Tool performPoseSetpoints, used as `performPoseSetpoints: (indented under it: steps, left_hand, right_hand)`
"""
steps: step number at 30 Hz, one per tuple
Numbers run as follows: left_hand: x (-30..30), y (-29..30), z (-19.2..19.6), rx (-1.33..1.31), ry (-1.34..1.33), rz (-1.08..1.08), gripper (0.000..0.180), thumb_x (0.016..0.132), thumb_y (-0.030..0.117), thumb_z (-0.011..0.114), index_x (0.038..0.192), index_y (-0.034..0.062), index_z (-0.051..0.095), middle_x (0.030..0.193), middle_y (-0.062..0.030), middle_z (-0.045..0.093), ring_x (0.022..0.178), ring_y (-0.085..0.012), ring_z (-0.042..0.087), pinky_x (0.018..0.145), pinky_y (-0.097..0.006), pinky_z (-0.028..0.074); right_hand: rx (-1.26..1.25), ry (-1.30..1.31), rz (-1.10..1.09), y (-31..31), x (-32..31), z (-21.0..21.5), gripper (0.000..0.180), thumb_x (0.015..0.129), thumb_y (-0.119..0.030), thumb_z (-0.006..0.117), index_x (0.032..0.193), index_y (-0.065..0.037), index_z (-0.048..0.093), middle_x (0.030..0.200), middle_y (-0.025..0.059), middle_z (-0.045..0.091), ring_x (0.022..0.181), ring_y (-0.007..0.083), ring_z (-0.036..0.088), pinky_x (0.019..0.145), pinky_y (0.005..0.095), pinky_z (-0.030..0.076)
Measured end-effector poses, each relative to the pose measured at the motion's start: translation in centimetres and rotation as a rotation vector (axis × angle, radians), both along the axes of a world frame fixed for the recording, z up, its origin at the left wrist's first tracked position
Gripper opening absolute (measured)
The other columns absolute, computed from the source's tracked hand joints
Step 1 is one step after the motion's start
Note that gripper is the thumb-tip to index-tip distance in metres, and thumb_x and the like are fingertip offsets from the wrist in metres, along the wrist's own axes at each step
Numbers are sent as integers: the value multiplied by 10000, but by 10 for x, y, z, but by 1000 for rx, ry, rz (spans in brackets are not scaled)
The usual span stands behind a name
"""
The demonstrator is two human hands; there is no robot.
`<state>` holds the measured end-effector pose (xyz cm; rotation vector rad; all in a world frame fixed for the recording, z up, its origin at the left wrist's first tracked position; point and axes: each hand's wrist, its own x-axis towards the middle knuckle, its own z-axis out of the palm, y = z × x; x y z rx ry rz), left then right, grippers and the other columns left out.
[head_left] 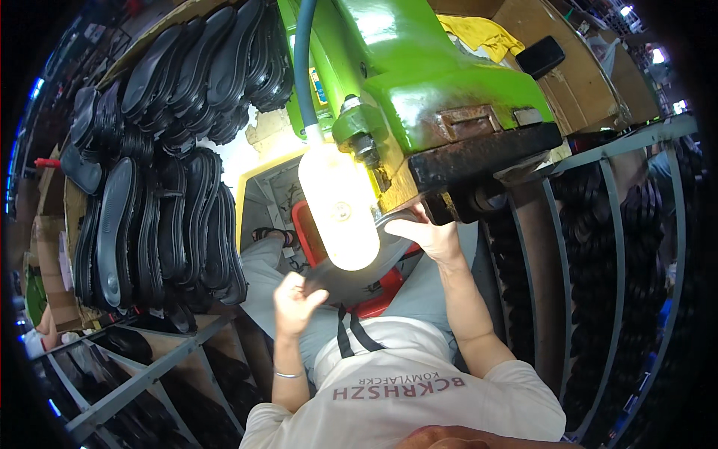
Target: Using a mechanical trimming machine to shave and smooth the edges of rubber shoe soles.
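A black shoe sole (323, 274) stretches between my two hands, its middle mostly hidden behind a glowing white lamp (340, 217). My left hand (298, 303) is closed round the near end, thumb raised; motion smears that end slightly. At the far end my right hand (430, 236) pinches the sole, thumb on top, right below the working head of a green machine (426, 75). Whether the sole touches the machine cannot be made out, since the lamp and the head cover that spot.
Stacked black soles (161, 217) fill the left side. A metal rack (617, 277) with dark soles stands at right, another rack (149, 382) at lower left. Behind the machine is a cardboard box (572, 75) with a yellow cloth (482, 36). Below my hands shows a red stool (381, 299).
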<state>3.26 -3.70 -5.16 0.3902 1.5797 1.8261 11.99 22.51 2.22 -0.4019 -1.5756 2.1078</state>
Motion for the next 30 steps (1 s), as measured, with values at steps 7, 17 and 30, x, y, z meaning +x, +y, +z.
performPoseSetpoints:
  steps: [7,17,30]
  left_hand:
    - [70,56,-18,-164,38,-79,214,740,-27,721,882,-10,563,796,-35,630,735,-73,570,674,-226,479]
    - [33,95,48,282,-123,202,275,759,-93,651,1022,-47,582,951,-107,639,865,-149,607,807,-273,484]
    - [21,165,29,-210,691,71,145,790,122,706,844,-3,656,718,-11,615,637,-49,503,572,-212,406]
  right_hand:
    - [118,-43,-104,-9,-4,-10,581,626,39,796,1109,25,473,940,78,621,817,124,620,741,248,516]
    - [-413,-16,-177,0,117,-93,398,890,-161,596,1219,-10,432,1185,114,544,1051,228,564,884,358,473]
    - [-699,-106,-230,-82,155,-105,356,905,-266,567,1070,49,553,986,210,639,754,286,653,665,372,532]
